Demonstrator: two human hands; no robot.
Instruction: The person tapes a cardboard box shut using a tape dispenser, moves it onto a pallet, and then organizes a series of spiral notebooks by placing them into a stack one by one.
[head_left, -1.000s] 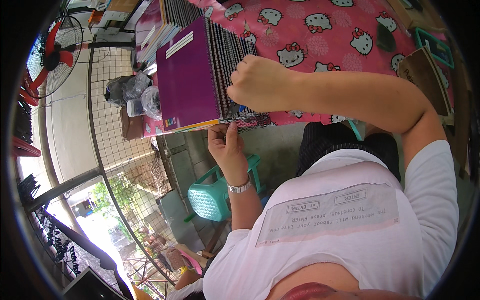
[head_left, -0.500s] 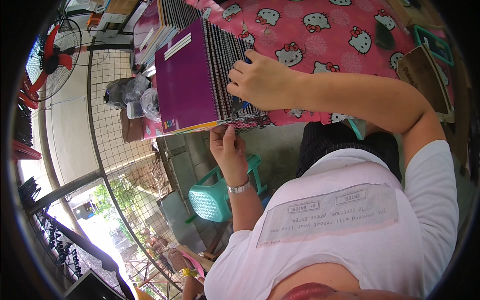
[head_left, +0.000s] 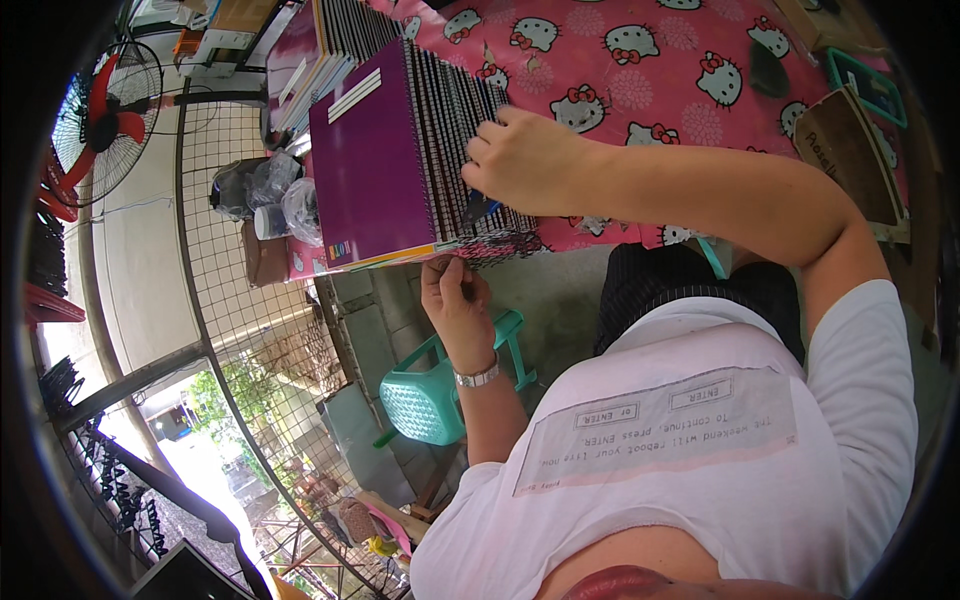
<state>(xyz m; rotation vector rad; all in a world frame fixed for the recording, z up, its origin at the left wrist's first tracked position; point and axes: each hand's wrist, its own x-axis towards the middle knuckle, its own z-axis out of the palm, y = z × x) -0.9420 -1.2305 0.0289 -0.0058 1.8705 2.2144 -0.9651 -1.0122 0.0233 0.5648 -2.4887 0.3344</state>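
Observation:
A tall stack of purple-covered spiral notebooks (head_left: 370,160) lies at the table's near edge, its bound side turned to my right. My right hand (head_left: 530,155) is curled beside the bindings, closed around small blue-handled pliers (head_left: 480,208). The pliers' dark jaws point toward the near corner of the top notebook's spiral; the handles are mostly hidden by my fingers. Below that corner my left hand (head_left: 457,298), with a silver watch, is closed in a pinch at the notebook's near edge. Dark loose coil ends (head_left: 505,247) stick out along the stack's near side.
Another notebook stack (head_left: 345,35) stands behind. Plastic bags and a jar (head_left: 270,220) sit left of the stack. A pink patterned cloth (head_left: 640,90) covers the table. At right are a cardboard piece (head_left: 850,155) and teal tray (head_left: 868,88). A green stool (head_left: 420,405) stands below; a red-bladed fan (head_left: 105,120) is far left.
My right hand has shifted slightly right and down with the pliers, its fingers curled tighter. My left fingers have drawn closer together at the notebook's edge. The stack has stayed in place.

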